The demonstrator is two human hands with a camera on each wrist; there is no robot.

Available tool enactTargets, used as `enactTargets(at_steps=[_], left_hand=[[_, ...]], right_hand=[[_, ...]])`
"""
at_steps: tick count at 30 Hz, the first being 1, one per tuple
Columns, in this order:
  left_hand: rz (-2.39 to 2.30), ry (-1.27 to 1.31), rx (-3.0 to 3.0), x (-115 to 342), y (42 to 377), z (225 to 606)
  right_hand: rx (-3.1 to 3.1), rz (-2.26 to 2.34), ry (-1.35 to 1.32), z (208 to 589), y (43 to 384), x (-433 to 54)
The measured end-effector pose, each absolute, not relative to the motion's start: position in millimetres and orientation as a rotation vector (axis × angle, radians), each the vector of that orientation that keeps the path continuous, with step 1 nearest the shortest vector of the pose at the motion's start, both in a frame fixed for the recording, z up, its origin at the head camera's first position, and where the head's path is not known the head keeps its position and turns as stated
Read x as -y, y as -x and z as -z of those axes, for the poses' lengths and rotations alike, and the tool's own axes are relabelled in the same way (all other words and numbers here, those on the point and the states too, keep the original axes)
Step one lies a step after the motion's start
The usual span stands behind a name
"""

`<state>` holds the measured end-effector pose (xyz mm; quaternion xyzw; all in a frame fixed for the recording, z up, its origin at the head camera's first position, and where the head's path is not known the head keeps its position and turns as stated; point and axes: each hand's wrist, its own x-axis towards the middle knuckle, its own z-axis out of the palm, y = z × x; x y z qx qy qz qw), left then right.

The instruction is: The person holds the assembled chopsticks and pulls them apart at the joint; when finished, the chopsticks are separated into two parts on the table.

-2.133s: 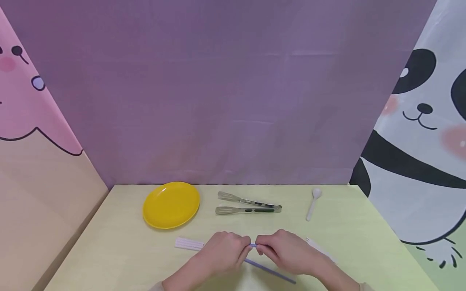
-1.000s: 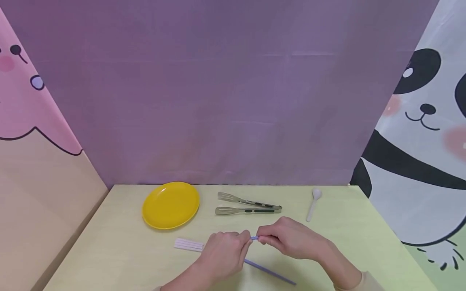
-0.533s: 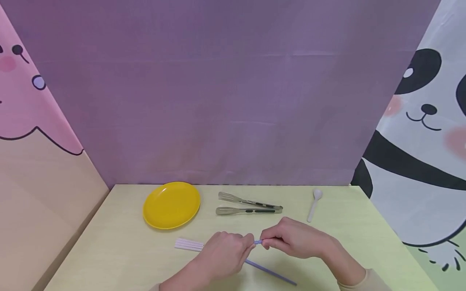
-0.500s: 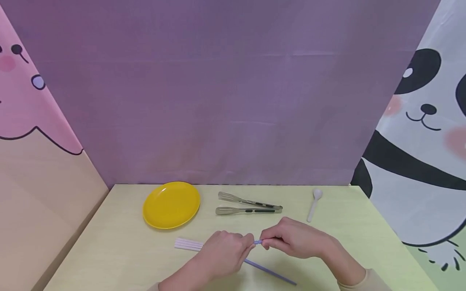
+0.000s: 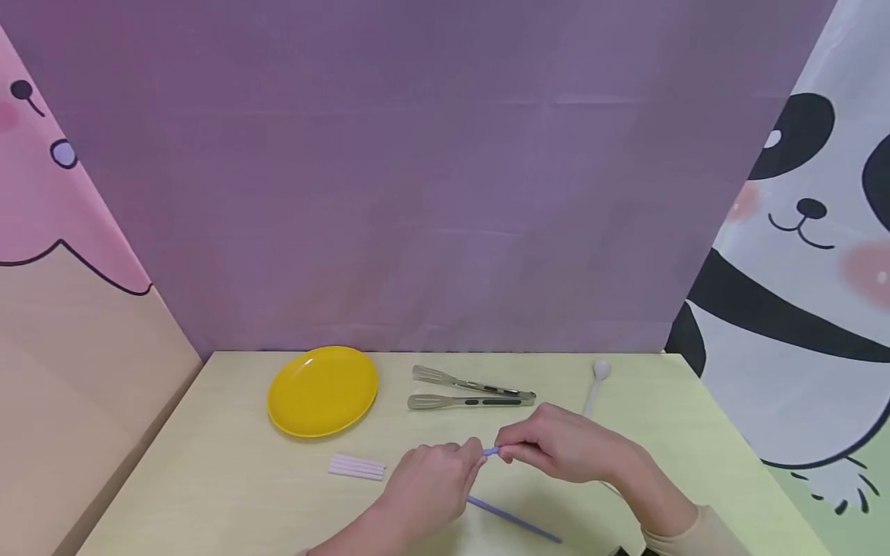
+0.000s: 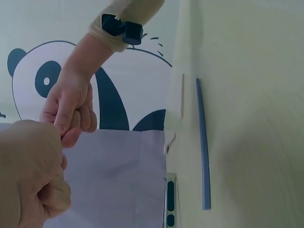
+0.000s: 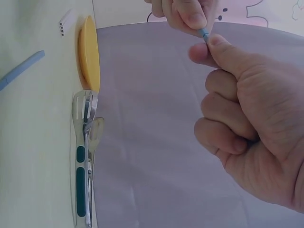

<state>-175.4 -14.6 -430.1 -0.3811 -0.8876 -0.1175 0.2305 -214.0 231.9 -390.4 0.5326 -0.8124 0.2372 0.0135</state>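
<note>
In the head view my left hand [image 5: 431,488] and right hand [image 5: 572,446] are raised above the table, fingertips close together. Between them they pinch a thin blue-purple piece [image 5: 490,451]. Only a short, ridged-looking stretch of it shows, also in the right wrist view [image 7: 203,33]; the rest is hidden in the fingers, so I cannot tell its kind. Right thumb and index finger grip one end while the other right fingers curl in. Below, a long blue-purple stick [image 5: 514,519] lies on the table, partly behind the left hand. Several short white sticks [image 5: 356,466] lie side by side left of that hand.
On the table [image 5: 229,463] are a yellow plate [image 5: 323,392] at back left and metal tongs [image 5: 473,392] in the middle. A white spoon [image 5: 601,371] lies at back right, partly behind the right hand. Purple cloth [image 5: 445,193] hangs behind.
The right hand has risen slightly and shifted a little right, and a bit more of the held piece shows between the hands. The left hand stays nearly in place, gripping throughout.
</note>
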Motion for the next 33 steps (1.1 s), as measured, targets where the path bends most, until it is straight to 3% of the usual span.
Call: enactTargets(at_steps=[13,24,33], left_hand=[[0.274,1.252,2.292,27,190,427],[0.557,1.144,2.458,22,177,421],[0.338,1.153,2.433,24,168,418]], right_hand=[[2.477,-0.764,-1.728,388,216,-230],[2.478,-0.699,-1.698,379,214,-228],[2.480,-0.736,-1.773,382,212,-231]])
